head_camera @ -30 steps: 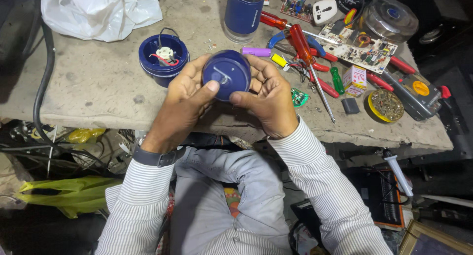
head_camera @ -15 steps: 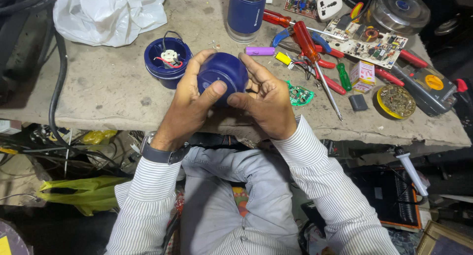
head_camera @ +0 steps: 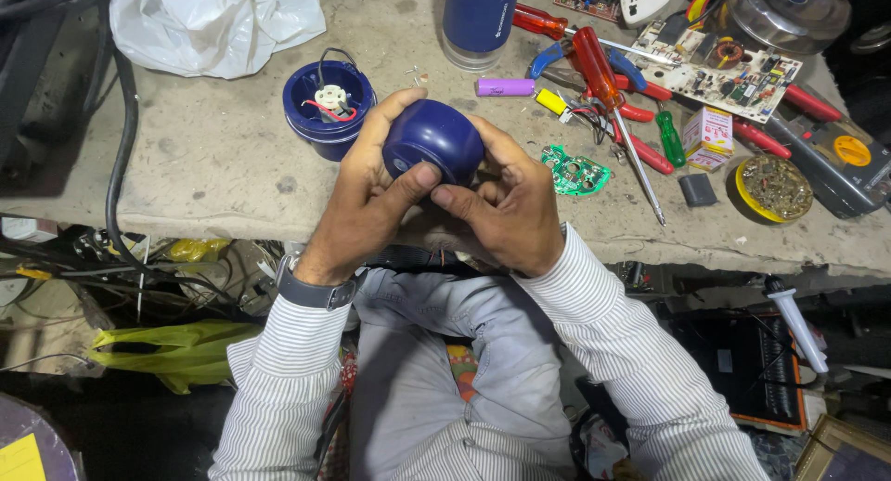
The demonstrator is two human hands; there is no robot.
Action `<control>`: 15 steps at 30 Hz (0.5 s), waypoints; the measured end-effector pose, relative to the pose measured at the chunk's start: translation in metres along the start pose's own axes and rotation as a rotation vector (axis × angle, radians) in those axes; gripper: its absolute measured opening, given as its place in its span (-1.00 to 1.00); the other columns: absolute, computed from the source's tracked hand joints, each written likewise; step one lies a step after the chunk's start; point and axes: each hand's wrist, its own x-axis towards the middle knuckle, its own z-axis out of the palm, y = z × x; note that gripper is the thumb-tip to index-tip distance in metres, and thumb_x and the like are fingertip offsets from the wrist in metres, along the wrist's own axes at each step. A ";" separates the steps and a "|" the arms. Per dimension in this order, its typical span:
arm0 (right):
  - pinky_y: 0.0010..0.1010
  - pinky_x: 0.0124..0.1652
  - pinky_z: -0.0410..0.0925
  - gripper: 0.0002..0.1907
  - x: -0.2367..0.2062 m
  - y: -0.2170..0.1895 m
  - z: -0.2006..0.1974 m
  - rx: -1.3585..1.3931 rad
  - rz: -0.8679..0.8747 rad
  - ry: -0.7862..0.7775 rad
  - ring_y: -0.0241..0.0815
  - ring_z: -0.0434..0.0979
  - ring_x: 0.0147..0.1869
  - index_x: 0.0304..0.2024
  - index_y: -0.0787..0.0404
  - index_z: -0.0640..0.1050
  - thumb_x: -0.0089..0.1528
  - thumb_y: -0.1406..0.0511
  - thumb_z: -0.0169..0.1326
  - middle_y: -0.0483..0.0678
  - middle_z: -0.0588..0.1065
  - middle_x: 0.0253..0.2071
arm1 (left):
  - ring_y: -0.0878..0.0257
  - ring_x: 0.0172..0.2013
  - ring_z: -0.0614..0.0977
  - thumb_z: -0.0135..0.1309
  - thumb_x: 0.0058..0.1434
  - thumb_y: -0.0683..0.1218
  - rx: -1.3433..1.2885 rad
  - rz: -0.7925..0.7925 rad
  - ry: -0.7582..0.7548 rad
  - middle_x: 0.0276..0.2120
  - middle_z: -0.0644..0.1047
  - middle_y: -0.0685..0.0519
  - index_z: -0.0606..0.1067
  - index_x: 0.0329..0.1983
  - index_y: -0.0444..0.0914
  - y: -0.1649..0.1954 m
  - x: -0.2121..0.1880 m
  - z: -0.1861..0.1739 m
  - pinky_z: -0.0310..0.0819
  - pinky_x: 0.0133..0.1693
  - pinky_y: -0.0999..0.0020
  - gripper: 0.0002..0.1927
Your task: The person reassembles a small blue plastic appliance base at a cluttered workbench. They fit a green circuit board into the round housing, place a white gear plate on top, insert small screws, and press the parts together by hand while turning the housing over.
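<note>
1. A person in a striped shirt sat at a cluttered concrete worktop [head_camera: 213, 165], both hands raised just above its near edge.
2. The left hand [head_camera: 367, 207] cupped a rounded dark-blue plastic housing [head_camera: 433, 142] from the left, thumb pressed along its lower face and fingers [head_camera: 394, 105] curled over its top.
3. The right hand [head_camera: 515, 207] met it from the right, its fingers closed against the housing's side and underside; between them the two hands gripped the piece firmly.
4. The housing was held in the air between the hands, over the front of the worktop and in front of the person's lap.
5. Just behind the left hand stood an open blue cup-shaped base [head_camera: 328, 108] on the worktop, red and black wires and a small white part showing inside it.
6. Further back stood a tall dark-blue cylinder [head_camera: 480, 17], and a crumpled white plastic bag [head_camera: 213, 21] lay at the far left.
7. To the right of the hands lay a small green circuit board [head_camera: 575, 172], a purple cylindrical cell [head_camera: 506, 86] and a red-handled screwdriver [head_camera: 603, 72] amid other red-handled tools.
8. A larger white circuit board [head_camera: 719, 68] and a round tin [head_camera: 775, 188] lay well off to the right.
</note>
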 end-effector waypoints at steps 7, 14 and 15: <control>-0.59 -0.01 0.51 -0.29 0.015 -0.007 -0.020 0.137 0.088 -0.108 -0.42 0.60 0.01 0.34 0.42 0.32 0.16 0.50 0.28 0.01 0.53 0.11 | 0.19 0.18 0.49 0.20 0.32 -0.05 0.018 -0.104 0.147 0.20 0.41 -0.16 0.12 0.49 -0.40 0.001 0.007 0.009 0.42 0.24 0.31 -0.21; -0.57 -0.14 0.46 -0.49 0.018 0.005 -0.030 0.265 0.135 -0.027 -0.39 0.56 -0.17 0.28 0.49 0.44 0.31 0.41 0.23 -0.01 0.58 -0.06 | 0.06 0.45 0.32 -0.04 0.50 0.08 0.361 0.045 0.160 0.47 0.27 -0.20 0.05 0.54 -0.40 -0.006 0.008 0.019 0.16 0.44 0.23 -0.27; -0.56 -0.12 0.47 -0.48 0.018 0.005 -0.030 0.271 0.129 -0.029 -0.39 0.56 -0.15 0.29 0.48 0.43 0.31 0.41 0.22 -0.01 0.58 -0.04 | 0.06 0.45 0.32 -0.06 0.50 0.09 0.387 0.045 0.167 0.46 0.27 -0.20 0.05 0.54 -0.40 -0.006 0.009 0.019 0.14 0.44 0.22 -0.28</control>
